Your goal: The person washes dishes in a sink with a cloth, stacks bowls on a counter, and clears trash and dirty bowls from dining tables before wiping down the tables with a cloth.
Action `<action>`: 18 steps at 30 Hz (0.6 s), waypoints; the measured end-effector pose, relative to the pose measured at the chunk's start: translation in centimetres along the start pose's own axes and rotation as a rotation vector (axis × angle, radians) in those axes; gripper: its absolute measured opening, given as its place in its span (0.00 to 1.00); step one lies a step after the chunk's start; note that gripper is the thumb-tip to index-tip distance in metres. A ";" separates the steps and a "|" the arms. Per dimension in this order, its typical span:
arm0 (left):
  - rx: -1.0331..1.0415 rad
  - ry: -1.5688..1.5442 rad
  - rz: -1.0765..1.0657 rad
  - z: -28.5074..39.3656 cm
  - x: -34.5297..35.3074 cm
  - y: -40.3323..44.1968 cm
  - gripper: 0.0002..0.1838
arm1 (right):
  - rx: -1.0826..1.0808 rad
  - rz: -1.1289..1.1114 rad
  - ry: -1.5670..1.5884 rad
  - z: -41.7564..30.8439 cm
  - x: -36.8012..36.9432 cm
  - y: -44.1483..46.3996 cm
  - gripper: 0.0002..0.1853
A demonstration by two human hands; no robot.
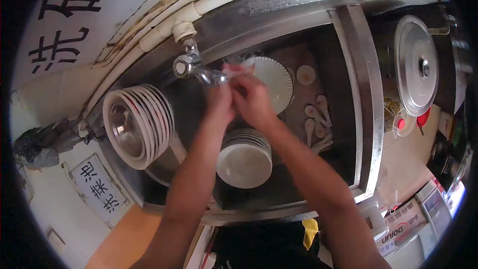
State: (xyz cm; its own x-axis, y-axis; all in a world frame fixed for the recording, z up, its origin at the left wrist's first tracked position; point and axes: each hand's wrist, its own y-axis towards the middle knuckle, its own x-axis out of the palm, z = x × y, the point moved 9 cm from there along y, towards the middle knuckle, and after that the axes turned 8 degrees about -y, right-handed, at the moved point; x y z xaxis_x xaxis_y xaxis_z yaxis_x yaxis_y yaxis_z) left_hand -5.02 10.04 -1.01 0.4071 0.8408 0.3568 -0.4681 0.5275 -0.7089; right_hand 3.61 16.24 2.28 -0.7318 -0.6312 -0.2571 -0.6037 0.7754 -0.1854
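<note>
Both my hands are close together over the metal sink (367, 119), beside the spout of the chrome tap (209, 75). My left hand (221, 100) and my right hand (254, 97) have their fingers curled round something small and blurred that I cannot make out. Just behind my right hand lies a white plate with a ridged rim (276, 82). Nearer to me, between my forearms, stands a stack of white bowls (244, 167). White spoons (309, 127) and a small round dish (305, 74) lie on the right side of the basin.
A stack of large plates with a metal bowl in front (127, 127) stands at the left. Pipes (224, 2) run along the wall behind the tap. A round metal lid (417, 66) is at the right, beyond the sink's raised edge.
</note>
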 end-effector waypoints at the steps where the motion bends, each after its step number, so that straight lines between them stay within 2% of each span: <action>1: -0.004 0.044 0.093 -0.3 -0.6 -0.1 0.20 | -0.147 0.096 -0.164 -1.2 -0.8 0.4 0.09; 2: 0.026 0.007 0.143 -0.6 -0.7 -0.7 0.20 | -0.296 0.194 -0.331 -2.4 -1.5 0.3 0.08; 3: 0.026 0.006 0.138 -1.0 -0.4 -1.0 0.20 | -0.297 0.198 -0.335 -2.3 -1.5 0.5 0.08; 5: 0.193 0.394 0.279 0.6 -1.1 -2.0 0.20 | -0.082 0.304 -0.375 -1.3 -2.6 1.0 0.11; 6: 0.190 0.397 0.286 0.2 -2.1 -1.5 0.20 | -0.078 0.299 -0.370 -1.3 -2.9 1.2 0.11; 8: 0.416 0.433 0.155 1.3 -2.5 -0.6 0.21 | 0.511 0.211 0.605 2.3 -2.7 1.0 0.14; 9: 0.417 0.434 0.153 1.3 -2.9 0.0 0.21 | 0.510 0.213 0.606 2.4 -2.3 0.7 0.14; 11: 0.415 0.559 0.148 1.4 -2.0 0.4 0.21 | 0.311 0.081 0.598 1.4 -0.8 0.0 0.17; 12: 0.407 0.553 0.145 1.3 -1.4 0.3 0.21 | 0.132 0.147 0.403 0.3 -1.2 -0.1 0.20; 13: 0.230 0.177 -0.017 0.6 1.0 0.4 0.21 | 0.132 0.156 0.394 0.4 -1.1 0.0 0.20; 14: 0.047 -0.193 -0.173 0.0 3.6 -0.1 0.21 | 0.032 0.279 0.091 -0.5 -2.3 0.0 0.22; 15: 0.046 -0.190 -0.181 0.5 4.6 -0.6 0.21 | -0.070 0.394 -0.210 -1.8 -2.9 -0.1 0.23; 17: -0.002 -0.142 -0.023 0.2 3.5 -1.9 0.21 | -0.107 0.453 -0.163 -2.0 -3.2 0.2 0.24; 18: -0.009 -0.136 -0.018 -0.4 2.8 -2.1 0.21 | -0.116 0.442 -0.133 -1.8 -3.2 0.2 0.22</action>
State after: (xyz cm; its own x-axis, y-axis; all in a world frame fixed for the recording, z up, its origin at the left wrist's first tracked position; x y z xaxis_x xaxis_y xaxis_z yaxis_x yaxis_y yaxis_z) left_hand -2.64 11.26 1.23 0.3049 0.8405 0.4480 -0.4542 0.5417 -0.7072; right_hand 5.27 18.41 4.79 -0.8841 -0.2273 -0.4083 -0.2805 0.9569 0.0748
